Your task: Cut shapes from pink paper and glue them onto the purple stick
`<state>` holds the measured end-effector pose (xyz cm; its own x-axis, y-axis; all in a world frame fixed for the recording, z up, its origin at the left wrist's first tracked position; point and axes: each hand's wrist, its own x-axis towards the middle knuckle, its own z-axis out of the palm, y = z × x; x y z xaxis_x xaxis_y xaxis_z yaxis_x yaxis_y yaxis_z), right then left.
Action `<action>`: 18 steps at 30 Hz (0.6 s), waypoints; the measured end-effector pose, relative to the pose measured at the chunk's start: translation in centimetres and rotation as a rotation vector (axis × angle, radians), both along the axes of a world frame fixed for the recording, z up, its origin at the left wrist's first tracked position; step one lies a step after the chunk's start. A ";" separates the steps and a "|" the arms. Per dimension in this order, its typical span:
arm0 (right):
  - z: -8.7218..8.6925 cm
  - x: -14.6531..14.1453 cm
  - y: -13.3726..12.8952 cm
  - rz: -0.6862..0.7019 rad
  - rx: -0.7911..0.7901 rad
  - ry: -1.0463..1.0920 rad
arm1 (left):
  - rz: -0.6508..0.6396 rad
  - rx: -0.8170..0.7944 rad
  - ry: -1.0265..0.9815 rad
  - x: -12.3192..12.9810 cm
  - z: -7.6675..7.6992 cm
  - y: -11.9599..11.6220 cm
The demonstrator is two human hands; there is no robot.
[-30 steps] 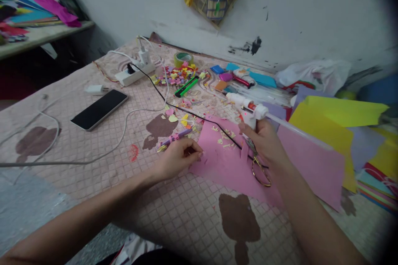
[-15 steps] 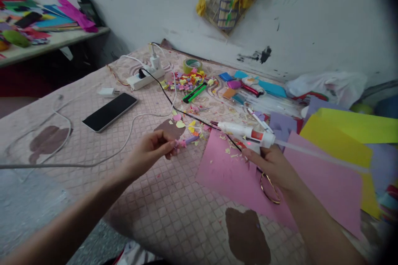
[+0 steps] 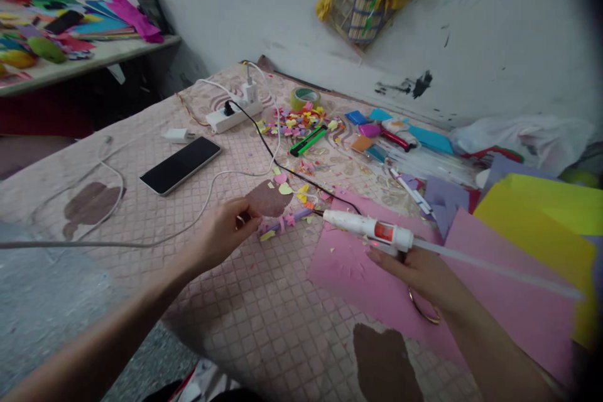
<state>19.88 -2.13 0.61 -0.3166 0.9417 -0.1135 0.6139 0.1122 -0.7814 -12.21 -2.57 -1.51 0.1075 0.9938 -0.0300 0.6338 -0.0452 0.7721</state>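
In the head view my left hand (image 3: 228, 226) is closed, with thumb and fingertips pinching the near end of a thin purple paper strip (image 3: 294, 218) that has small pink pieces along it. My right hand (image 3: 419, 270) is wrapped round a white hot glue gun (image 3: 353, 222) with a clear glue stick (image 3: 490, 264) sticking out of its back. The gun's dark nozzle points left, close to the strip's far end; whether they touch I cannot tell. Under the gun lies a pink sheet (image 3: 343, 276). Small paper scraps (image 3: 285, 188) are scattered just beyond the strip.
A black phone (image 3: 181, 165), a white charger (image 3: 178, 135) and a power strip (image 3: 233, 116) with trailing cables occupy the left side. Farther back are cut-out shapes (image 3: 301, 120), tape (image 3: 305, 98) and a green cutter (image 3: 308, 140). Yellow sheets (image 3: 541, 207) lie at right.
The glue gun's nozzle has come down to beside the far end of the purple strip. More of the strip now shows beyond my left fingers. The whole view has shifted slightly.
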 end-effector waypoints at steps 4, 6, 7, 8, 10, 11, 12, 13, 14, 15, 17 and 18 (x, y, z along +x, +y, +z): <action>0.1 -0.3 -0.3 0.039 -0.009 -0.061 | -0.006 0.027 0.068 -0.3 -0.3 -0.5; 0.3 -0.4 -0.3 0.068 -0.020 -0.076 | -0.001 0.040 0.078 -0.6 -0.6 -0.8; 0.4 -0.5 -0.3 0.083 -0.027 -0.077 | 0.003 0.041 0.079 -0.7 -0.7 -0.9; 0.5 -0.6 -0.3 0.092 -0.033 -0.072 | 0.008 0.038 0.075 -0.8 -0.8 -0.9; 0.6 -0.8 -0.4 0.092 -0.043 -0.048 | 0.022 0.012 0.039 -0.9 -0.8 -0.9; 0.6 -1.0 -0.5 0.081 -0.052 -0.037 | 0.030 -0.013 0.001 -0.8 -0.7 -0.9; 0.6 -1.2 -0.5 0.072 -0.060 -0.028 | 0.032 -0.049 -0.050 -0.7 -0.5 -0.8; 0.6 -1.3 -0.5 0.071 -0.066 -0.022 | 0.028 -0.090 -0.112 -0.6 -0.2 -0.7; 0.6 -1.5 -0.6 0.077 -0.068 -0.016 | 0.021 -0.132 -0.186 -0.4 0.1 -0.5; 0.6 -1.6 -0.6 0.088 -0.064 -0.003 | 0.002 -0.174 -0.259 -0.1 0.5 -0.4; 0.6 -1.9 -0.6 0.113 -0.044 0.033 | -0.031 -0.227 -0.398 0.4 1.1 -0.1; 0.7 -2.1 -0.6 0.125 -0.033 0.046 | -0.049 -0.244 -0.453 0.7 1.4 0.0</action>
<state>17.81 -2.75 1.26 -0.4371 0.8905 -0.1263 0.5601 0.1597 -0.8129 -11.51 -2.59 -0.13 0.2096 0.9571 -0.2001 0.2353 0.1493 0.9604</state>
